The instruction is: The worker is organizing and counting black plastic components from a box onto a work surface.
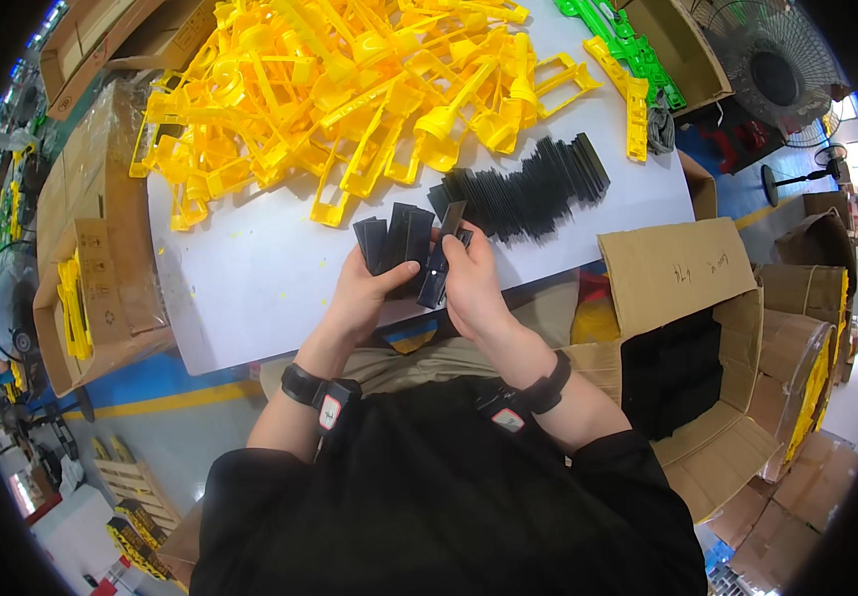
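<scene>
My left hand (361,296) is closed around a fanned bunch of flat black strips (399,238), its thumb lying across their lower part. Close beside it, my right hand (474,283) grips another few black strips (437,270) between thumb and fingers, held at a slant. Both hands are over the near edge of the white table (240,298). Just beyond the right hand lies a long row of similar black strips (523,194), leaning on one another. A big heap of yellow plastic parts (349,89) covers the far side of the table.
Green plastic parts (637,55) and a yellow bar (635,119) lie at the far right. An open cardboard box (687,273) with black contents stands to my right. Another carton (101,248) with yellow parts adjoins the table's left side. A fan (772,79) stands beyond the far right corner.
</scene>
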`<state>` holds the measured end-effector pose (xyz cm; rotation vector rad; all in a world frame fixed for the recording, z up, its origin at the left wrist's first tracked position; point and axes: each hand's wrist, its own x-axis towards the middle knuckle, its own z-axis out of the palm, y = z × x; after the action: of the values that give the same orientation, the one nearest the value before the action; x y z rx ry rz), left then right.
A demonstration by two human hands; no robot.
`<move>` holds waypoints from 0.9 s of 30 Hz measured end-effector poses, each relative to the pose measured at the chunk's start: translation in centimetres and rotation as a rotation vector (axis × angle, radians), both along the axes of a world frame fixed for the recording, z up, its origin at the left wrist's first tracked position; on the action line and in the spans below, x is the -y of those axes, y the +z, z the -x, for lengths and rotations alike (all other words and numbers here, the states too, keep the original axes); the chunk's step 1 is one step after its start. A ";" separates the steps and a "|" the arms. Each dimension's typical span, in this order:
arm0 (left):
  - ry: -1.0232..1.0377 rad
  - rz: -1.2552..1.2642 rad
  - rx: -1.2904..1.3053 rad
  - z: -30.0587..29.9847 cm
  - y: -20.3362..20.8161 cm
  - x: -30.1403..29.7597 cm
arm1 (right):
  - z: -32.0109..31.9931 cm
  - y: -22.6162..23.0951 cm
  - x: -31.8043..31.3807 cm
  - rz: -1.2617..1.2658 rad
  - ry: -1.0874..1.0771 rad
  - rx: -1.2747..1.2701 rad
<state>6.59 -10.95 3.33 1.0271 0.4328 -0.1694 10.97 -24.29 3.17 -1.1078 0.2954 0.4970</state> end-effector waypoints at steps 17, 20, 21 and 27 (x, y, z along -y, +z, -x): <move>-0.094 0.053 -0.189 0.7 -0.3 -1.2 | -0.5 0.3 -0.1 0.054 0.085 0.073; 0.014 0.105 -0.100 0.9 -0.7 -0.8 | -0.9 1.2 0.3 0.458 0.197 0.399; 0.014 0.134 -0.086 0.9 -0.8 -0.9 | -0.9 1.2 0.4 0.409 0.229 0.371; 0.073 0.242 -0.025 0.6 0.2 -0.4 | -0.9 -0.5 0.5 0.255 0.269 0.341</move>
<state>6.02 -10.53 3.52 0.7715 0.4604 -0.1650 11.92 -24.84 2.66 -1.4684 -0.0947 0.5064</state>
